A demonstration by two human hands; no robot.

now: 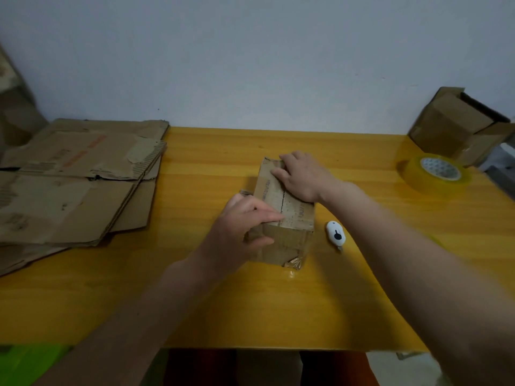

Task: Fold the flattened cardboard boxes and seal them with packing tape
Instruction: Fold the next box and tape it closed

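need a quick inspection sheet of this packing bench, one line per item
surface: yellow wooden table, glossy.
job's things: small cardboard box at centre, top flaps closed, centre seam showing; stack of flattened boxes on the left; tape roll lying flat, far right.
clutter: white box cutter beside the small box; folded boxes at the back right corner.
grips: left hand holds the box's near end, thumb on the front; right hand presses flat on the top flaps.
cables: nothing seen.
surroundings: plain pale wall; more cardboard at far left.
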